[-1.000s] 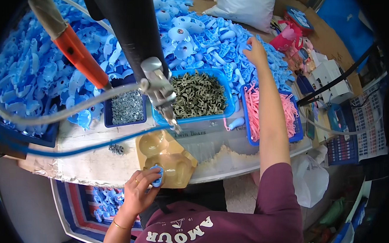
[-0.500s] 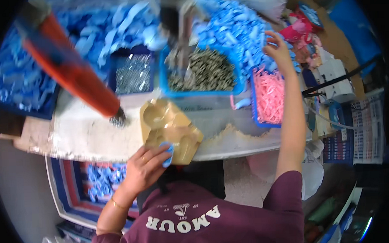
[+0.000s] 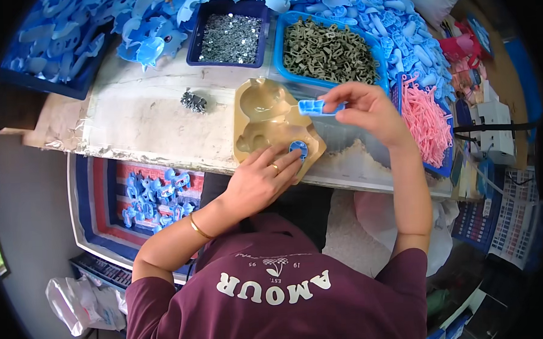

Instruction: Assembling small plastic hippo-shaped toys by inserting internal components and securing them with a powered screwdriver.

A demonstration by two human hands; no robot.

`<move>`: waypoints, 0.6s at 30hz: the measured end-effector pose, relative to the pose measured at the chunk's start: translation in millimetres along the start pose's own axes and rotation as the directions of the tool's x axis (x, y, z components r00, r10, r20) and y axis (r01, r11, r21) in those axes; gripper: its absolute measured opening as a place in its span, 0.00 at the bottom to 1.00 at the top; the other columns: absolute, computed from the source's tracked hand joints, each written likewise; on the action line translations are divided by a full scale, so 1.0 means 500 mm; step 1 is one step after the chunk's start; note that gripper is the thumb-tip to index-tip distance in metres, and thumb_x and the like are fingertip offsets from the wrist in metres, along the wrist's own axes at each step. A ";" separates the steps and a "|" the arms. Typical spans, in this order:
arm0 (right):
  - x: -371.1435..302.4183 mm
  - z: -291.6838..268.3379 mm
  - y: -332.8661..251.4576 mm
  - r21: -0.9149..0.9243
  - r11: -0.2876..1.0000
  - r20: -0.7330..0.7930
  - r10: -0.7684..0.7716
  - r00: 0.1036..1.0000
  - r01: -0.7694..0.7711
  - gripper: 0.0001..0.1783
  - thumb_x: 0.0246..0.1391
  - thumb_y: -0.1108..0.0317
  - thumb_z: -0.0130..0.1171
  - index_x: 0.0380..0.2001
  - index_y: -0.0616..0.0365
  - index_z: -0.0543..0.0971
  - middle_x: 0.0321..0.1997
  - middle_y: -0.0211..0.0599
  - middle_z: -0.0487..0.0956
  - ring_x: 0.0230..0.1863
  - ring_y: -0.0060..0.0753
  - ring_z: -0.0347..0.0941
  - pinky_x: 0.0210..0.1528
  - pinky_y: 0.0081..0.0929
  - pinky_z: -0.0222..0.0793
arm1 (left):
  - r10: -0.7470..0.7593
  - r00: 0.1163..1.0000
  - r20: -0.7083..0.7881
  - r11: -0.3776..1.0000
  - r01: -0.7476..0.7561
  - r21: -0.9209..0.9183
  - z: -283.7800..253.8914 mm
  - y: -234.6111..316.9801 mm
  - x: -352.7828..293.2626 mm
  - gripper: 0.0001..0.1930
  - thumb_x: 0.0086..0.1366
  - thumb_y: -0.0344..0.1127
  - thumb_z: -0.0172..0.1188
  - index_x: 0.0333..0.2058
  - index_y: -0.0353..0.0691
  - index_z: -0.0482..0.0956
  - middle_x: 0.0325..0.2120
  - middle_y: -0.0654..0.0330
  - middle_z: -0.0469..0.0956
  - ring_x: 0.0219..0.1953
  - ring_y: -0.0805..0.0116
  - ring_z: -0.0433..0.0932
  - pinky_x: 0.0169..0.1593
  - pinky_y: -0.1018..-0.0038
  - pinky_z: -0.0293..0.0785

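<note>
My left hand (image 3: 264, 177) rests on a tan moulded fixture (image 3: 261, 107) with rounded hollows. Its fingertips hold a small round blue plastic piece (image 3: 298, 148) in the fixture's lower right hollow. Over the right edge of the fixture, my right hand (image 3: 366, 112) pinches an elongated blue plastic part (image 3: 312, 108) between thumb and fingers, its hollow ribbed side showing. A small heap of screws (image 3: 193, 101) lies on the table left of the fixture.
Behind stand a dark blue tray of small metal pieces (image 3: 229, 38) and a blue basket of olive-grey clips (image 3: 330, 52). A basket of pink strips (image 3: 425, 120) is at right. Blue plastic parts (image 3: 408, 36) pile up behind. Assembled blue pieces (image 3: 154, 196) lie in a lower tray.
My right hand has come back from the blue pile to the fixture, now with a blue part. My left hand has lowered the round piece into the fixture. The orange tool has left view.
</note>
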State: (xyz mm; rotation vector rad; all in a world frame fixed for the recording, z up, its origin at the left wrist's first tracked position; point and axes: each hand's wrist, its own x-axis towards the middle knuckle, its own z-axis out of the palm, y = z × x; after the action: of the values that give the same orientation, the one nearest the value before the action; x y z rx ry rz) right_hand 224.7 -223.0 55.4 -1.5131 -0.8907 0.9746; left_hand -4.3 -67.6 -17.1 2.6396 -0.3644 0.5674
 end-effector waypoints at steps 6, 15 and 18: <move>0.048 0.121 -0.016 -0.466 0.846 0.340 -0.099 0.935 0.259 0.17 0.46 0.82 0.52 0.39 0.60 0.83 0.41 0.39 0.83 0.44 0.32 0.80 0.48 0.29 0.75 | 0.043 0.994 -0.097 0.999 -0.042 0.017 -0.013 0.007 -0.045 0.19 0.58 0.36 0.66 0.49 0.43 0.80 0.52 0.62 0.78 0.51 0.63 0.77 0.49 0.70 0.74; 0.087 0.169 0.005 -0.411 0.890 0.493 0.036 0.869 0.196 0.18 0.43 0.83 0.48 0.36 0.59 0.82 0.41 0.42 0.82 0.47 0.40 0.78 0.52 0.37 0.72 | -0.134 0.943 -0.304 0.989 0.148 0.022 -0.132 -0.168 -0.070 0.17 0.54 0.24 0.66 0.44 0.41 0.80 0.42 0.58 0.82 0.42 0.55 0.80 0.46 0.64 0.76; 0.066 0.161 -0.004 -0.427 0.871 0.365 -0.081 0.927 0.244 0.15 0.44 0.81 0.52 0.35 0.60 0.83 0.41 0.39 0.84 0.51 0.42 0.78 0.54 0.36 0.73 | -0.370 0.810 -0.454 0.866 0.478 0.148 -0.162 -0.318 -0.036 0.15 0.62 0.34 0.64 0.48 0.45 0.80 0.55 0.50 0.73 0.55 0.48 0.71 0.58 0.58 0.69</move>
State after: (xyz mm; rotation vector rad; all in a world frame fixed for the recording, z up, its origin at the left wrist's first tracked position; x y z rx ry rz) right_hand 163.1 -162.1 46.4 -1.6531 -1.5697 0.9484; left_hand 5.6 111.2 -11.6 2.6097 0.4591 1.0411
